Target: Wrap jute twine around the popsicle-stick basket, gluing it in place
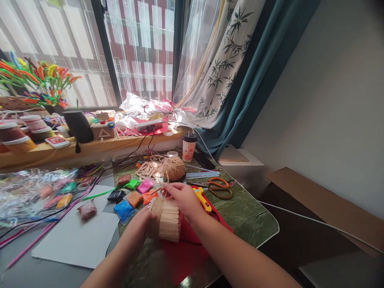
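Observation:
My left hand (143, 221) is wrapped round the left end of a small drum made of wooden craft sticks (169, 224), lying on its side above a red sheet (180, 256). Jute twine (157, 206) is wound in several turns round that end. At the drum's top, my right hand (181, 196) pinches the twine strand between thumb and fingers. Behind the hands sits the ball of twine (174, 168). Just right of my right hand lies a yellow glue gun (203, 200), with orange-handled scissors (220, 188) beyond it.
Several coloured clay packets (124, 210) lie left of the hands, by a white board (78, 240). A lidded paper cup (189, 147) and a phone (204, 161) stand and lie at the back. Glue sticks (202, 175) are near the scissors. A black cord (120, 162) crosses the left side.

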{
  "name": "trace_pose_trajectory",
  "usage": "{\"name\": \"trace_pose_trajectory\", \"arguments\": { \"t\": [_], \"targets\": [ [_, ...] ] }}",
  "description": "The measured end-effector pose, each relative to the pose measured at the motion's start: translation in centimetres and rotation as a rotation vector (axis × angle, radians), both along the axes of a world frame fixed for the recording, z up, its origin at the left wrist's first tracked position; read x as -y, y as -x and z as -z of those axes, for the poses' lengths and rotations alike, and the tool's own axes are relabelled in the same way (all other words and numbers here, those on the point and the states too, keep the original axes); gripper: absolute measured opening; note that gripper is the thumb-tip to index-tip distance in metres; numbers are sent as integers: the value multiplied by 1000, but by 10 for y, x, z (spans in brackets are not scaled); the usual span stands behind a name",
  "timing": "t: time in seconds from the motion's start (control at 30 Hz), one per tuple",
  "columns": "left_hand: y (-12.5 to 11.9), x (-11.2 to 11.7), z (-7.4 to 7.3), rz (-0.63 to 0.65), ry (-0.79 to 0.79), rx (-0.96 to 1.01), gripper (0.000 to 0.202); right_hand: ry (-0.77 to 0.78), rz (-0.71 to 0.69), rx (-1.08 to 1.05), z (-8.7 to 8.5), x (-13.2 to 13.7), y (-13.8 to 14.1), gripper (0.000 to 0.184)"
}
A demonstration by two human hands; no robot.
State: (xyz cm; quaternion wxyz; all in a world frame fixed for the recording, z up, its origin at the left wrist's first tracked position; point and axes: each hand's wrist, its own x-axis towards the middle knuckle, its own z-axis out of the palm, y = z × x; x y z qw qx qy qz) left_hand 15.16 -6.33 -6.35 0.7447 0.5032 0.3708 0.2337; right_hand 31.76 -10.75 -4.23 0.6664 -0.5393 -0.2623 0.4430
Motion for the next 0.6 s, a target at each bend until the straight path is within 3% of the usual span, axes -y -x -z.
{"name": "trace_pose_trajectory", "arguments": {
  "t": [0.1,0.2,0.6],
  "targets": [
    [-5,5,1,-25,44,13,52,2,-16,-64,1,-1,2,45],
    [-7,9,1,-40,-7,17,57,-15,-12,-68,3,-1,4,44],
    [-6,7,4,-59,-68,37,52,5,29,-7,13,-2,4,43]
  ]
}}
